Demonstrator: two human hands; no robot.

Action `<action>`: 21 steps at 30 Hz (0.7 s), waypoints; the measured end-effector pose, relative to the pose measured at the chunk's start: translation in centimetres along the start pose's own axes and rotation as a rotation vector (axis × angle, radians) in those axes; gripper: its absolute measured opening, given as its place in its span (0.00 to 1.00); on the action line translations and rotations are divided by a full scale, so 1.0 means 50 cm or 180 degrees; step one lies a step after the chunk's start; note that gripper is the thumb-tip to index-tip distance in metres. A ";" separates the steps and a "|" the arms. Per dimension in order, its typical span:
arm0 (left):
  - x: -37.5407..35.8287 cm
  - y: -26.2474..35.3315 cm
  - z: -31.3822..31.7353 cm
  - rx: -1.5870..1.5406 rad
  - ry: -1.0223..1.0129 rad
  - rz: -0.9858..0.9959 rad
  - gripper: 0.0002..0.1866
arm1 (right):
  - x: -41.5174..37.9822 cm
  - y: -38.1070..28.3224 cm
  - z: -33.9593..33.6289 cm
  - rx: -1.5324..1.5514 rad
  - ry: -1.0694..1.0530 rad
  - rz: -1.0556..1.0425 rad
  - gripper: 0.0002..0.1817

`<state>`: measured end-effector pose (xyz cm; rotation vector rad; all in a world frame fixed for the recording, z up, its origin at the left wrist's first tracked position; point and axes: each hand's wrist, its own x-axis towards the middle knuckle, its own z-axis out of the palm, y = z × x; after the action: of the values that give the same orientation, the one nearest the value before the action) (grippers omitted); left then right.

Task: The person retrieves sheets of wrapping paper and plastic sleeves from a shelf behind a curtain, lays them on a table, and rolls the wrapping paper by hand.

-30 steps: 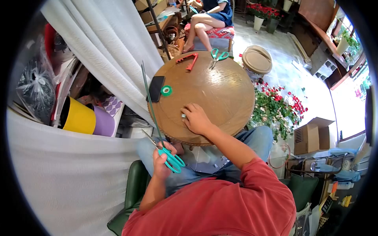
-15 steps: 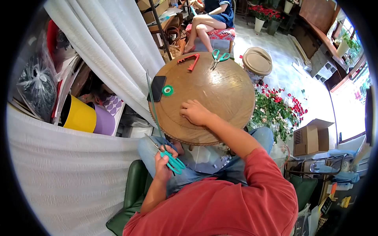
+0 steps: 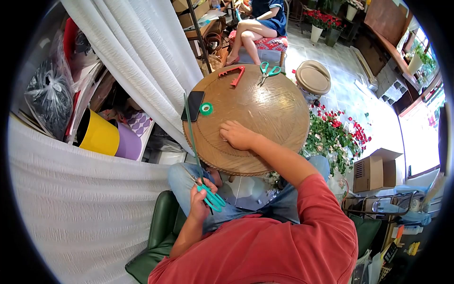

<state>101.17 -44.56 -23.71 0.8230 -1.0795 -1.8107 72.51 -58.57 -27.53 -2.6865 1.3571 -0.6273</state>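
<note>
Teal-handled scissors [image 3: 211,197] sit in the left hand [image 3: 198,202], fingers curled through and around the loops, held low over the lap just below the near edge of the round wooden table [image 3: 265,113]. The blades are largely hidden behind the hand and the table rim; whether they are parted cannot be told. A thin green stem [image 3: 191,132] rises from that hand, running up past the table's left edge; its lower end is lost among the fingers, so the exact grip on it is unclear.

Head view, surface: the right hand [image 3: 238,135] lies palm down on the tabletop near its front edge, fingers loosely bent and pressed to the wood. What, if anything, lies under the fingertips cannot be made out.

On the table, well apart from the right hand: a black phone [image 3: 192,106] at the left edge, a green tape roll [image 3: 205,109] just beside it, a red tool [image 3: 232,73] and a second pair of green scissors [image 3: 268,72] at the far edge.

Room: a white curtain [image 3: 137,61] hangs left of the table and blocks much of what is behind it; a yellow container [image 3: 98,134] and a black plastic bag [image 3: 49,97] show at its side. Red flowers [image 3: 338,135] lie on the tiled floor to the right, with a cardboard box [image 3: 376,169] near them. A round stool [image 3: 313,78] stands beyond the table. Another person [image 3: 257,23] sits at the far side, cut off by the frame's top.
</note>
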 end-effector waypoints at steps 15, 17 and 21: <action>0.010 -0.008 0.015 -0.0030 -0.0028 0.0032 0.24 | 0.007 0.005 -0.029 0.0379 -0.0221 0.0019 0.05; 0.010 -0.010 0.012 -0.0025 -0.0003 0.0050 0.24 | 0.011 0.004 -0.026 0.0295 -0.0277 0.0023 0.05; 0.009 -0.002 0.014 0.0003 0.0003 -0.0005 0.24 | 0.014 0.000 -0.012 0.0137 -0.0301 0.0024 0.06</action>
<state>100.36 -44.68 -23.59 0.8252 -1.0795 -1.8111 72.65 -59.06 -26.75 -2.6397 1.3144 -0.5156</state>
